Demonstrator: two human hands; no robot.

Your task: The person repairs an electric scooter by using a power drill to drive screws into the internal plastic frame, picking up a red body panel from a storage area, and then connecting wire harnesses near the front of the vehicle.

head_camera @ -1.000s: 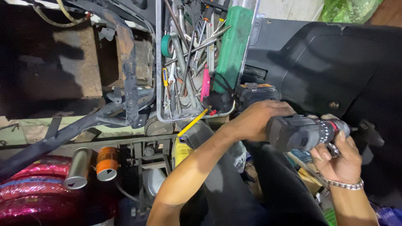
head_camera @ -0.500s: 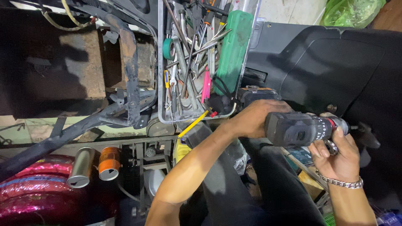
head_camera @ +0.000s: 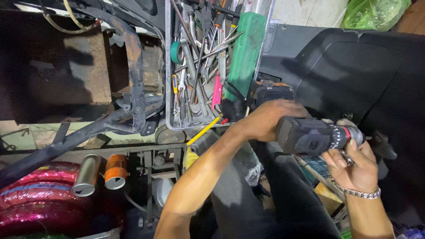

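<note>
I see the drill point(head_camera: 316, 135) sitting a little lower and further left than a second ago, its front end tipped slightly downward toward the black panel point(head_camera: 354, 66). My left hand point(head_camera: 270, 118) rides down with it. My right hand point(head_camera: 354, 166) shifts slightly, fingers curled closer under the chuck.

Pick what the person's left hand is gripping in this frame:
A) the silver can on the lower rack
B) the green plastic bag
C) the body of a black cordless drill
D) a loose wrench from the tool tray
C: the left hand wraps the rear body of the black cordless drill, while the right hand with the bracelet sits at its chuck end, against the black panel.
</note>
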